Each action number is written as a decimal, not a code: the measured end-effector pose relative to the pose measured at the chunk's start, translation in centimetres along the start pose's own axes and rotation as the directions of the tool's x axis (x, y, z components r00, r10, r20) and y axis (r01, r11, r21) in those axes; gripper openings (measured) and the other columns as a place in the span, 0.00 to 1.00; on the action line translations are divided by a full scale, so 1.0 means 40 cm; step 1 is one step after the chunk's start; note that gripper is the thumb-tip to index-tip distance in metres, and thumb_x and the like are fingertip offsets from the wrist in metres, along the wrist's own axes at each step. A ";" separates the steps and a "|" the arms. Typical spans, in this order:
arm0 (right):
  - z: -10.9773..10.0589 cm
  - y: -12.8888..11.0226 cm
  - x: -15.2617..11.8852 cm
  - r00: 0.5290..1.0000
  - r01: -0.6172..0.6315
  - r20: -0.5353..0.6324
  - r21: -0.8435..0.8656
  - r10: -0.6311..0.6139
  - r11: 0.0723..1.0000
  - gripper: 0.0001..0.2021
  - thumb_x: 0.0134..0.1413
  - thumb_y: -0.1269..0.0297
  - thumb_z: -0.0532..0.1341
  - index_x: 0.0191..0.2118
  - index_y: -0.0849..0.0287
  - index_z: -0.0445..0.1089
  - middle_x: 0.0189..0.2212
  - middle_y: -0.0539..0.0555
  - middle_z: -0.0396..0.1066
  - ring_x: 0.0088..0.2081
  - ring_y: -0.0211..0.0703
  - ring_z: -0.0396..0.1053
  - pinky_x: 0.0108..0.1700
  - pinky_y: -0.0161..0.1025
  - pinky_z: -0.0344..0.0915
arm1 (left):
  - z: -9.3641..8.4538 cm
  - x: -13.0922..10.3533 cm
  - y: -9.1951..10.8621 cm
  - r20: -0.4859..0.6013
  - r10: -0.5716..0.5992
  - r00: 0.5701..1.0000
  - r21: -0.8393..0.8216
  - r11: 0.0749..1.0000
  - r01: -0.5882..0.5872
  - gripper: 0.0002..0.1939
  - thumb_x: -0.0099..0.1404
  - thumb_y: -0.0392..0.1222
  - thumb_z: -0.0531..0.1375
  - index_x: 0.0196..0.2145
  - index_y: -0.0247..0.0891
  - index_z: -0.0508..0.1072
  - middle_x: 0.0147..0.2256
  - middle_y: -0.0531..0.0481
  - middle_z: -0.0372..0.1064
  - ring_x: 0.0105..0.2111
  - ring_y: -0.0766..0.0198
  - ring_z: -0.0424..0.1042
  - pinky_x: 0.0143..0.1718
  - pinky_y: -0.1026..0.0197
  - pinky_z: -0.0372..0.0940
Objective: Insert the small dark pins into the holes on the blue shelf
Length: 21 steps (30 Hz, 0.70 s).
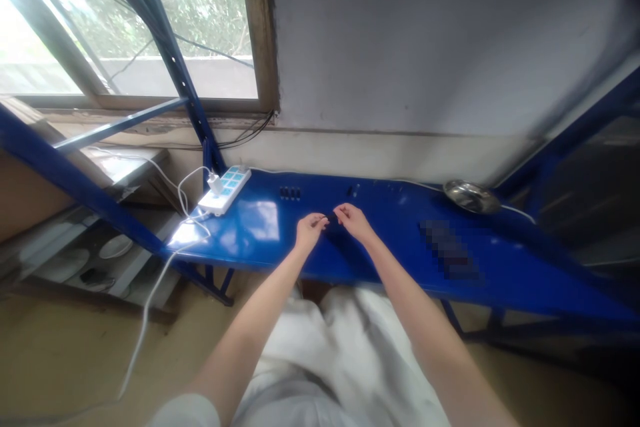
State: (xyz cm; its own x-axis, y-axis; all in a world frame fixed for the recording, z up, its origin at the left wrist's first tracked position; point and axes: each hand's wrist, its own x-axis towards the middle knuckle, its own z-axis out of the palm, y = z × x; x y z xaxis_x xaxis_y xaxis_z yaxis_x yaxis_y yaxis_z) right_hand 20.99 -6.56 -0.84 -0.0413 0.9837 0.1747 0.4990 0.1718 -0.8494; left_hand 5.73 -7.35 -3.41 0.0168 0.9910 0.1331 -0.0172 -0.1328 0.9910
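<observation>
Over the middle of the blue table (pixel 310 260), my left hand (pixel 311 230) is closed in a pinch near a small dark item too small to make out. Close by on its right, my right hand (pixel 351 220) is pinched too, with its fingertips facing the left ones across a narrow gap. What the right fingertips hold, if anything, is too small to tell. Beyond my hands, several small dark pieces (pixel 290 193) stand in a row on the table. A small dark piece (pixel 349 191) and a small clear piece (pixel 356 190) lie behind my right hand.
A white power strip (pixel 225 191) with a plug and cable lies at the table's left end. At the back right is a shiny metal dish (pixel 471 196). A pixelated dark object (pixel 450 250) lies to the right. Blue metal posts frame both sides.
</observation>
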 end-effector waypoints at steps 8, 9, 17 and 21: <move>0.041 -0.009 -0.026 0.997 0.002 0.072 -0.045 0.001 0.999 0.10 0.53 0.63 0.53 0.39 0.59 0.66 0.28 0.51 0.69 0.27 0.36 0.66 0.33 0.36 0.63 | 0.000 0.008 -0.027 -0.079 0.086 0.993 0.078 0.994 -0.080 0.11 0.59 0.34 0.54 0.39 0.36 0.71 0.32 0.49 0.70 0.25 0.70 0.69 0.33 0.63 0.65; 0.048 -0.012 -0.029 0.997 0.021 0.077 -0.089 -0.014 0.996 0.10 0.52 0.64 0.54 0.40 0.58 0.66 0.29 0.51 0.70 0.29 0.37 0.67 0.34 0.36 0.64 | -0.002 0.007 -0.029 -0.095 0.097 0.991 0.087 0.992 -0.089 0.11 0.59 0.33 0.54 0.40 0.37 0.71 0.32 0.49 0.69 0.25 0.71 0.68 0.33 0.63 0.65; 0.070 -0.018 0.006 0.990 0.117 0.117 -0.413 -0.075 0.903 0.07 0.51 0.68 0.56 0.33 0.57 0.72 0.33 0.54 0.71 0.32 0.40 0.68 0.36 0.37 0.62 | -0.006 0.005 -0.031 -0.134 0.089 0.987 0.037 0.996 -0.085 0.17 0.60 0.32 0.52 0.47 0.38 0.67 0.39 0.46 0.68 0.27 0.70 0.69 0.36 0.62 0.66; 0.081 -0.005 0.053 0.999 -0.017 -0.036 -0.359 0.004 0.933 0.06 0.48 0.66 0.59 0.34 0.60 0.71 0.32 0.54 0.70 0.33 0.40 0.68 0.37 0.36 0.63 | -0.006 0.004 -0.027 -0.225 0.071 0.972 -0.015 0.997 -0.077 0.17 0.60 0.32 0.50 0.47 0.38 0.64 0.38 0.48 0.68 0.25 0.72 0.68 0.33 0.64 0.65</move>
State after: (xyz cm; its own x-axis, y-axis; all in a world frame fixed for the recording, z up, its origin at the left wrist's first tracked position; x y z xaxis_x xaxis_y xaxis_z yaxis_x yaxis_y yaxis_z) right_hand 18.01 -4.32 -1.91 -0.0078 0.9819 0.1893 0.7768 0.1252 -0.6172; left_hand 5.53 -7.02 -4.46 -0.2095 0.9578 0.1966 -0.0335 -0.2080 0.9776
